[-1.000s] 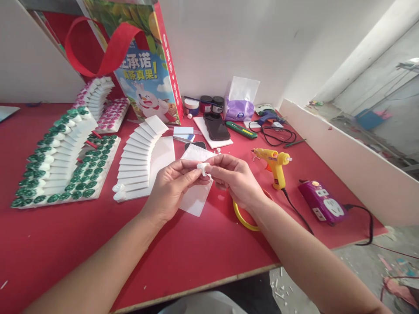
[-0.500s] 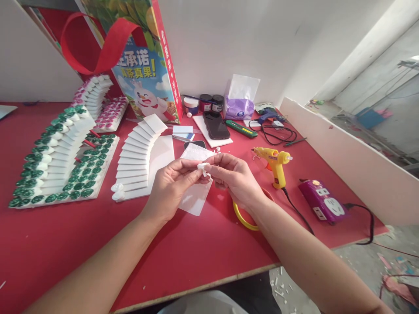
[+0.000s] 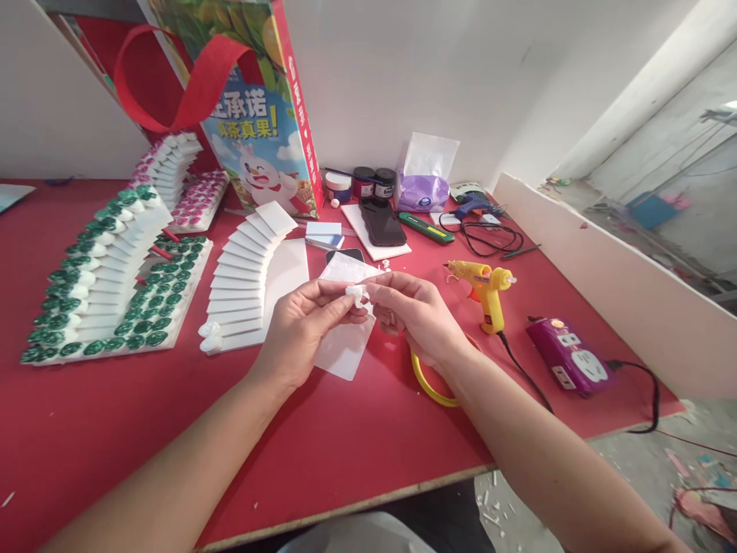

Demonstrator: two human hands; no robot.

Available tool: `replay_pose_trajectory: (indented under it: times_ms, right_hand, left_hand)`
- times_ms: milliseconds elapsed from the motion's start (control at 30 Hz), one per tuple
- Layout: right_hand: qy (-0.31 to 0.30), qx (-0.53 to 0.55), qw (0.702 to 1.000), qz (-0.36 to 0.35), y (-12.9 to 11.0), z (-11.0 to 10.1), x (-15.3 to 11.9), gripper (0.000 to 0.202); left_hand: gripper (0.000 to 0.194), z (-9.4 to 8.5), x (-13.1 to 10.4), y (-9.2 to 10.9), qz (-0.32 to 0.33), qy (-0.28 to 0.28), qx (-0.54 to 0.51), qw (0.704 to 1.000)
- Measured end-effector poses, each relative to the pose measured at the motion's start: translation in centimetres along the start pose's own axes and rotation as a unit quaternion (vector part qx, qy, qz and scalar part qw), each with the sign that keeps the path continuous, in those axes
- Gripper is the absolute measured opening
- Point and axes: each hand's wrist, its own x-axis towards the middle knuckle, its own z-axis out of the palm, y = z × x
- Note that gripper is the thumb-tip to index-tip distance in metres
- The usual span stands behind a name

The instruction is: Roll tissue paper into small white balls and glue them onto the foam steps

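Observation:
Between my two hands, above the middle of the table, is a small white crumpled piece [image 3: 355,294]; its material is too small to tell. My left hand [image 3: 304,326] pinches it between thumb and forefinger. My right hand [image 3: 415,311] has its thumb and forefinger closed on the piece's right edge, the other fingers curled below. Beneath the hands lie a white sheet [image 3: 348,267] and a translucent sheet [image 3: 342,357]. Left of them stands a curved white stair model [image 3: 239,284] on a white board, with two white rounded pieces [image 3: 209,336] at its lower end.
A yellow glue gun [image 3: 487,288], a purple power strip [image 3: 570,357] and a yellow tape ring [image 3: 434,388] are on the right. Green-topped stairs [image 3: 109,276] stand far left. Behind are a printed box [image 3: 259,138], a phone [image 3: 381,221], a green cutter [image 3: 426,228] and purple tissues [image 3: 423,192].
My right thumb and forefinger have shifted slightly right on the white piece, so more of it shows. The whole view has moved a little; the things on the table stay put.

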Motion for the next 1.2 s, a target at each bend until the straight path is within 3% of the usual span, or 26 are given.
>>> replay_pose_trajectory:
  times_ms: [900,1067,1200]
  right_hand:
    - [0.021,-0.096,0.994,-0.047,0.47,0.45,-0.15,0.043]
    - [0.003,-0.098,0.994,-0.054,0.16,0.17,-0.15,0.042]
    - [0.058,-0.116,0.986,-0.102,0.59,-0.12,0.07,0.036]
  left_hand:
    - [0.021,0.05,-0.54,0.21,0.063,0.009,0.127,0.99]
    - [0.023,0.01,-0.15,0.21,0.022,0.019,0.056,0.998]
    - [0.02,0.19,-0.04,0.35,-0.026,0.015,-0.026,0.999]
